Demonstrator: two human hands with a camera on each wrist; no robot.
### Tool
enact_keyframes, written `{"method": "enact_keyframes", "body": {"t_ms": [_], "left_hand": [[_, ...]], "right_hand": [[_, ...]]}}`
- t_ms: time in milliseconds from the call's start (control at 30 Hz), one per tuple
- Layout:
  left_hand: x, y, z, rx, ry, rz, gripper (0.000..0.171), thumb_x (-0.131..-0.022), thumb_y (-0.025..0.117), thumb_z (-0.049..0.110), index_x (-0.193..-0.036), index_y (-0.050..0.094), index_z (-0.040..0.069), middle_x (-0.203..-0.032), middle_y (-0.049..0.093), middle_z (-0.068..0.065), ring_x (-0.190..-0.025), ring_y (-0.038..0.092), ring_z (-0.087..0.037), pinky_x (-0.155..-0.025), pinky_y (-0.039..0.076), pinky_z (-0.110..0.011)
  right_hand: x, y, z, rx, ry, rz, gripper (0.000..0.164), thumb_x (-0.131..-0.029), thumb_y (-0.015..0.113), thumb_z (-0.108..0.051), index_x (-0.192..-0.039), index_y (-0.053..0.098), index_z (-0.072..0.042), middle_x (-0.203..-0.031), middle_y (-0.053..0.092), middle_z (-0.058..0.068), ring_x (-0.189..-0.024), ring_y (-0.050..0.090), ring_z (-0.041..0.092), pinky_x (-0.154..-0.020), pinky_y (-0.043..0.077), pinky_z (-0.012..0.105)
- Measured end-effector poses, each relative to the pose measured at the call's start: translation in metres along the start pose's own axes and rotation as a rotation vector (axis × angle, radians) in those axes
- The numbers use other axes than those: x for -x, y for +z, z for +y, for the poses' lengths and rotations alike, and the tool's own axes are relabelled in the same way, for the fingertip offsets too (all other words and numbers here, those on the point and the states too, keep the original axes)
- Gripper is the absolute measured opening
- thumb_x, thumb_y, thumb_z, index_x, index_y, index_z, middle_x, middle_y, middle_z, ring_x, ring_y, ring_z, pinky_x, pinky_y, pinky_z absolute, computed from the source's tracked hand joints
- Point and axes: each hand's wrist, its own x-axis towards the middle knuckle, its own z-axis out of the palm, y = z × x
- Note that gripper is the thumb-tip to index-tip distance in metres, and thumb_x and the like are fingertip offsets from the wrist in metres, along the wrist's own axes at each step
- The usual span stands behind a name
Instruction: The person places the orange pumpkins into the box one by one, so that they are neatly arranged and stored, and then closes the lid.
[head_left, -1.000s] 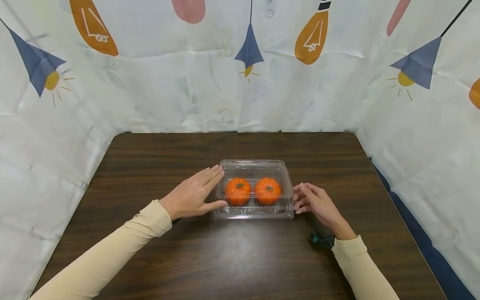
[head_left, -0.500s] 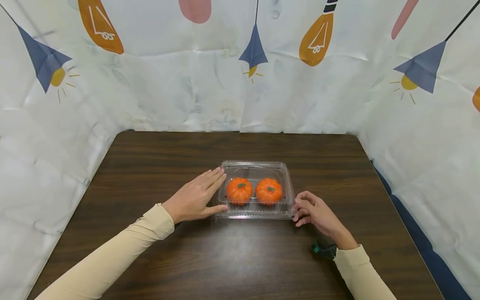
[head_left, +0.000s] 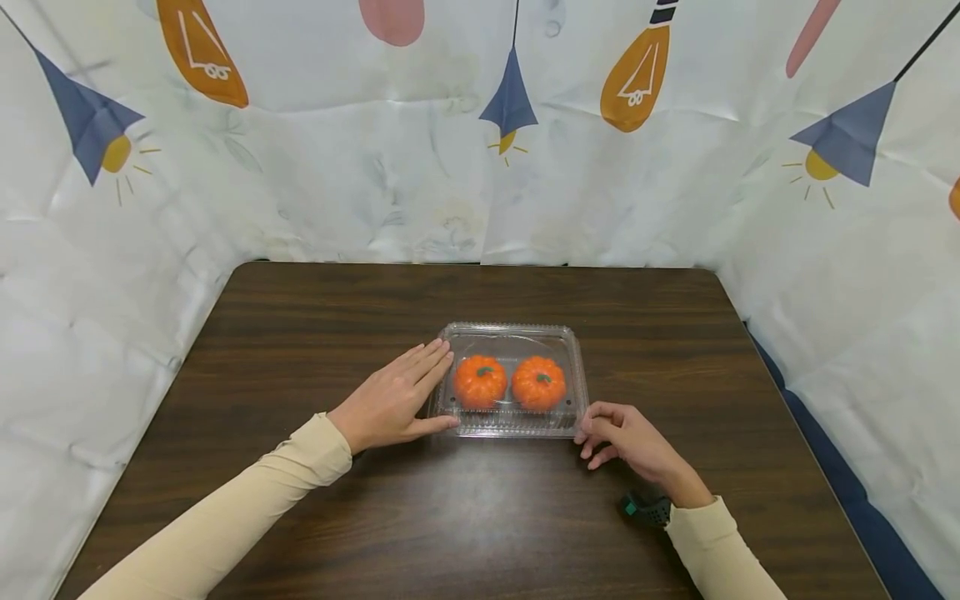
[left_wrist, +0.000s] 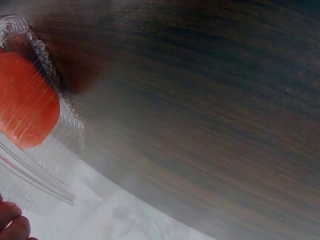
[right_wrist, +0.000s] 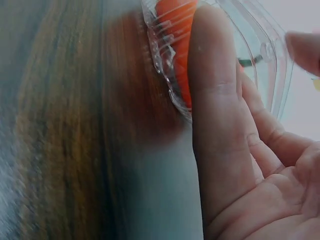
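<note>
A clear plastic clamshell container (head_left: 517,423) sits at the middle of the table. Inside it are two orange toy pumpkins (head_left: 481,382) with green stems, side by side under the see-through lid. Against the container's left side my left hand (head_left: 393,396) lies with straight, extended fingers, thumb at the front left corner. My right hand (head_left: 630,437) pinches the front right corner between thumb and curled index finger. In the right wrist view, the thumb (right_wrist: 220,100) covers part of a pumpkin. A few fingertips (left_wrist: 12,225) show at the lower left of the left wrist view.
The dark wood-grain table (head_left: 337,308) has rounded far corners. White cloth (head_left: 360,183) printed with lamps and bulbs hangs around its back and sides. Dark blue fabric (head_left: 832,475) shows beyond the right edge. A wrist strap (head_left: 647,508) sits under the right wrist.
The right hand has moved down and toward the front right corner, its fingers closing in there. The lid's front edge has come lower. The left hand stays at the left side.
</note>
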Motion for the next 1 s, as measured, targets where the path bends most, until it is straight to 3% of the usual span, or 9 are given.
{"method": "enact_keyframes", "body": {"t_ms": [167,400,633,733,800,900,1000], "left_hand": [[-0.001,0.002,-0.001,-0.029,0.009,0.006,0.091,-0.092,0.066,0.064,-0.149,0.051,-0.005,-0.156,0.051,-0.024,-0.15,0.047,-0.035,-0.123,0.041,-0.047],[0.0,0.005,-0.002,-0.071,0.042,0.046,0.091,-0.091,0.068,0.064,-0.146,0.053,-0.006,-0.153,0.053,-0.026,-0.147,0.05,-0.037,-0.121,0.043,-0.047],[0.001,0.006,-0.003,-0.01,0.019,0.048,0.091,-0.098,0.054,0.068,-0.15,0.049,-0.006,-0.158,0.048,-0.025,-0.15,0.046,-0.036,-0.123,0.041,-0.048],[0.006,0.006,-0.004,0.082,-0.044,0.059,0.09,-0.1,0.051,0.067,-0.154,0.043,-0.005,-0.161,0.044,-0.024,-0.153,0.042,-0.036,-0.123,0.041,-0.049],[0.01,0.005,-0.005,0.167,-0.123,0.073,0.085,-0.101,0.055,0.061,-0.155,0.042,-0.004,-0.162,0.043,-0.022,-0.153,0.042,-0.035,-0.121,0.042,-0.051],[0.016,0.005,-0.005,0.332,-0.283,0.094,0.068,-0.103,0.061,0.047,-0.151,0.049,0.001,-0.156,0.052,-0.018,-0.145,0.052,-0.035,-0.115,0.048,-0.054],[0.022,0.008,-0.002,0.508,-0.433,0.076,0.049,-0.105,0.059,0.04,-0.14,0.06,0.006,-0.139,0.066,-0.012,-0.128,0.065,-0.031,-0.105,0.055,-0.053]], "right_hand": [[-0.001,0.003,0.0,0.011,0.011,0.003,0.026,-0.108,0.053,-0.021,-0.103,0.065,0.001,-0.096,0.07,0.004,-0.079,0.073,0.015,-0.07,0.066,0.037],[-0.002,0.005,-0.001,-0.006,-0.015,-0.014,0.04,-0.109,0.052,-0.019,-0.106,0.059,0.02,-0.087,0.073,0.0,-0.074,0.073,0.012,-0.066,0.065,0.033],[-0.002,0.007,0.0,-0.035,-0.057,-0.004,0.032,-0.107,0.052,-0.015,-0.096,0.063,0.013,-0.077,0.071,-0.004,-0.067,0.072,0.009,-0.062,0.064,0.029],[-0.003,0.008,0.001,-0.045,-0.072,-0.009,0.031,-0.107,0.051,-0.014,-0.095,0.063,0.012,-0.077,0.071,-0.005,-0.066,0.072,0.009,-0.062,0.063,0.028],[-0.003,0.009,0.001,-0.045,-0.083,-0.011,0.031,-0.108,0.051,-0.014,-0.095,0.062,0.012,-0.077,0.071,-0.005,-0.066,0.072,0.008,-0.062,0.063,0.028],[-0.002,0.01,0.002,-0.039,-0.086,-0.014,0.033,-0.108,0.05,-0.015,-0.096,0.062,0.013,-0.077,0.07,-0.005,-0.067,0.072,0.008,-0.062,0.063,0.029],[0.001,0.012,0.002,-0.029,-0.084,-0.011,0.034,-0.109,0.049,-0.015,-0.097,0.062,0.014,-0.077,0.07,-0.005,-0.067,0.072,0.008,-0.062,0.063,0.03]]}}
